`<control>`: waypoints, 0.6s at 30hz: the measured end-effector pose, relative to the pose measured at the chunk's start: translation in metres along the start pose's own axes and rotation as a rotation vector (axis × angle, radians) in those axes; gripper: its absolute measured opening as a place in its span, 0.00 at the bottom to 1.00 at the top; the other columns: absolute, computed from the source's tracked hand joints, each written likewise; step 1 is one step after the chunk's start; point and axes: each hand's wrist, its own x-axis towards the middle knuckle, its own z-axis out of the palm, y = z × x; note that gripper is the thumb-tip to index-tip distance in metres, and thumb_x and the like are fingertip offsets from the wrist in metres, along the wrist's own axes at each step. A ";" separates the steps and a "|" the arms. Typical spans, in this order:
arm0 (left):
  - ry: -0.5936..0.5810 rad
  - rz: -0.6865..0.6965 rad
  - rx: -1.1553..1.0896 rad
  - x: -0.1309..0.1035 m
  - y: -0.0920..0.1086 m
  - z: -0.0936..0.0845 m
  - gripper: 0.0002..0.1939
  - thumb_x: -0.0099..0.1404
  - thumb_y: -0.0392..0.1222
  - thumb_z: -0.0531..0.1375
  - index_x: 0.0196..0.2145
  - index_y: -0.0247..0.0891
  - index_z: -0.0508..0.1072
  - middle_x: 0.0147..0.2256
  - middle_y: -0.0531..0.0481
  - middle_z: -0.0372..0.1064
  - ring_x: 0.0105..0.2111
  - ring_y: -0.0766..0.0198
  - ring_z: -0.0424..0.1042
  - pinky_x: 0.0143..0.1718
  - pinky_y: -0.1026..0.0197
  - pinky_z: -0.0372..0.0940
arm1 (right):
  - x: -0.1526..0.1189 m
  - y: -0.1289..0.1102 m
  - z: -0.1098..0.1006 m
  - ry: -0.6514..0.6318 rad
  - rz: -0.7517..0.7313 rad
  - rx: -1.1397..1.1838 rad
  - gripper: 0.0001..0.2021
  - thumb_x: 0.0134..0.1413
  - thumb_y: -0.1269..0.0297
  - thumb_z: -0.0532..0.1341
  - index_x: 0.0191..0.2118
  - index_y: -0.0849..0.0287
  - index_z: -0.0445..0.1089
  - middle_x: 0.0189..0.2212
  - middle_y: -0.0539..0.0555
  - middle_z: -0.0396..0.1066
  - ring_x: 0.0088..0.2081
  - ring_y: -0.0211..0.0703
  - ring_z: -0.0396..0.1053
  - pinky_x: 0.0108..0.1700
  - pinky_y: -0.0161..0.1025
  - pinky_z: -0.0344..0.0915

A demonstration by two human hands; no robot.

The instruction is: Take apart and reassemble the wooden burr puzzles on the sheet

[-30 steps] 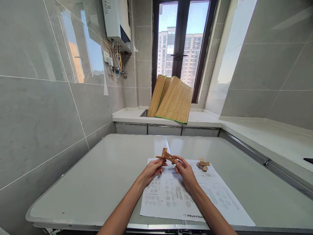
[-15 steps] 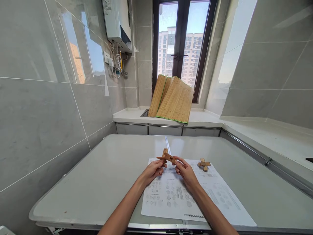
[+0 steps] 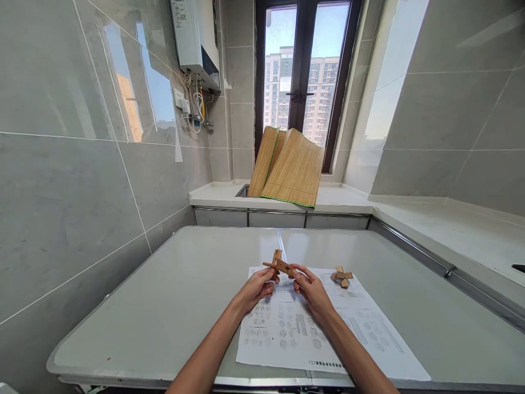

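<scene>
Several small wooden pieces are held together above the far edge of a printed paper sheet. My left hand grips them from the left, with one piece standing upright and another pointing left. From the right, the fingers of my right hand pinch the end of a slanting wooden piece. Exactly how the pieces join is too small to tell. A separate cluster of crossed wooden pieces rests on the sheet's far right part, beyond my right hand.
The pale folding table has a seam down its middle. Behind it, a bamboo mat leans on a white counter before the window. A water heater hangs on the wall at the left.
Both hands keep nearly the same place and grip. The slanting wooden piece and my right fingers have shifted very slightly; the camera view has moved a little.
</scene>
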 end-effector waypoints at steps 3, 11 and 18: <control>0.000 0.005 0.033 0.000 -0.001 -0.001 0.24 0.63 0.58 0.67 0.45 0.35 0.74 0.34 0.52 0.66 0.21 0.74 0.53 0.24 0.65 0.52 | 0.001 0.002 -0.001 0.012 -0.013 0.016 0.26 0.43 0.49 0.76 0.47 0.56 0.78 0.30 0.50 0.75 0.25 0.37 0.63 0.32 0.37 0.63; -0.074 -0.066 -0.011 -0.005 0.003 0.004 0.21 0.64 0.58 0.66 0.39 0.37 0.69 0.31 0.55 0.64 0.20 0.75 0.50 0.22 0.67 0.49 | 0.003 0.006 -0.002 -0.036 0.031 0.066 0.25 0.43 0.50 0.77 0.46 0.56 0.77 0.34 0.53 0.78 0.28 0.37 0.66 0.38 0.38 0.68; -0.201 -0.193 -0.041 -0.011 0.007 0.012 0.19 0.65 0.55 0.67 0.37 0.38 0.65 0.26 0.61 0.48 0.19 0.75 0.42 0.17 0.70 0.38 | 0.001 0.008 -0.004 -0.084 0.113 0.066 0.26 0.41 0.52 0.78 0.46 0.57 0.78 0.30 0.51 0.76 0.28 0.37 0.68 0.37 0.36 0.69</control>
